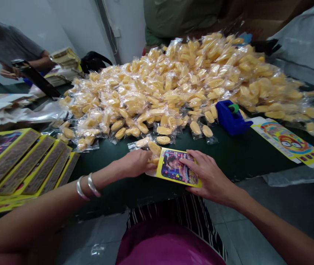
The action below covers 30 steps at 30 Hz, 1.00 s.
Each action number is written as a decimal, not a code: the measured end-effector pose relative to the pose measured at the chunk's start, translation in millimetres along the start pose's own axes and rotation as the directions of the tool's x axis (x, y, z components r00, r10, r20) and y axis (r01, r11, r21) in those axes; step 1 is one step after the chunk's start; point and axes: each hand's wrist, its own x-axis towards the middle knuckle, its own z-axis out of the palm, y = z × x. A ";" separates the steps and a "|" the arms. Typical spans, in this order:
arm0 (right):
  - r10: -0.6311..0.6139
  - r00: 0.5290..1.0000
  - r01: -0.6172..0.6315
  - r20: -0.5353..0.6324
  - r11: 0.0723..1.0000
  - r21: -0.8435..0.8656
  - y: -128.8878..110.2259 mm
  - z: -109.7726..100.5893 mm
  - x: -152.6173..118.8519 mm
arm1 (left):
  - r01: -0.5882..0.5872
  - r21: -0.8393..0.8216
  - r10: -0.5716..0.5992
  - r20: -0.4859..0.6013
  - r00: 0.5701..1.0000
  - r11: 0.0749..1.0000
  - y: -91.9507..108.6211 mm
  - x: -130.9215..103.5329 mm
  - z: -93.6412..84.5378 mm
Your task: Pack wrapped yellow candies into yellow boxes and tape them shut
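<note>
My right hand [210,176] grips a small yellow printed box [179,167] lying on its side, its open end facing left. Close to that opening is my left hand [136,163], its fingers closed on a yellow oval piece in a clear wrapper [154,149] at the mouth of the box. How far the piece reaches inside is hidden. Just beyond the hands, a big heap of similar wrapped yellow pieces [168,88] spreads over the dark green table [107,162].
A blue tape dispenser [231,118] stands right of centre, beside flat printed cartons [289,141]. Several yellow boxes [32,162] are lined up at the left. Another person [16,44] sits at the far left, near a black post-like object [36,78] and stacked cartons [65,60].
</note>
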 end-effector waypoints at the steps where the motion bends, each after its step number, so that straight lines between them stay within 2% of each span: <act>1: 0.001 1.000 -0.001 -0.003 1.000 0.005 -0.3 -0.3 -0.1 | -0.030 0.044 0.032 -0.047 0.998 0.999 3.1 -1.7 2.1; 2: 0.003 1.000 -0.003 -0.003 1.000 0.010 -0.5 -0.6 -0.1 | -0.052 0.088 0.058 -0.072 0.996 0.995 4.5 -5.2 2.8; 4: 0.011 1.000 -0.011 0.002 1.000 0.012 -0.7 -1.2 0.0 | -0.116 0.095 0.122 -0.054 0.991 0.989 1.8 -15.9 0.3; 6: 0.014 1.000 -0.014 0.008 1.000 0.009 -0.7 -1.6 0.5 | -0.216 -0.037 0.215 -0.027 0.976 0.976 -6.7 -27.6 -4.1; 9: 0.016 1.000 -0.017 0.011 1.000 0.005 -0.4 -1.7 1.5 | -0.303 -0.215 0.272 -0.160 0.949 0.929 -20.8 -36.7 -4.2; 12: 0.021 1.000 -0.021 0.005 1.000 0.000 -0.7 -1.7 1.9 | -0.308 -0.113 0.269 -0.275 0.923 0.944 -24.5 -31.3 6.9; 16: 0.021 1.000 -0.021 0.005 1.000 -0.005 -1.9 -1.1 1.5 | -0.334 0.103 0.349 -0.315 0.882 0.937 -14.4 -13.7 21.8; 19: 0.030 0.999 -0.030 -0.014 0.999 -0.017 -2.3 1.0 1.0 | -0.309 0.070 0.313 -0.356 0.881 0.949 -8.4 -3.0 23.9; 21: 0.035 0.999 -0.036 -0.023 0.999 -0.023 -1.9 2.9 0.5 | -0.294 -0.020 0.271 -0.329 0.905 0.956 -7.1 1.2 22.8; 25: 0.022 0.999 -0.022 -0.024 1.000 -0.009 0.1 5.3 -1.0 | -0.212 -0.258 0.186 -0.123 0.975 0.943 -5.5 3.0 22.5; 27: 0.007 1.000 -0.007 -0.027 1.000 -0.001 1.0 5.1 -1.5 | -0.165 -0.332 0.157 -0.052 0.986 0.929 -4.3 2.2 22.7; 30: 0.008 1.000 -0.007 -0.028 1.000 0.009 1.2 3.3 -1.5 | -0.125 -0.358 0.123 -0.028 0.992 0.925 -3.2 -1.0 20.6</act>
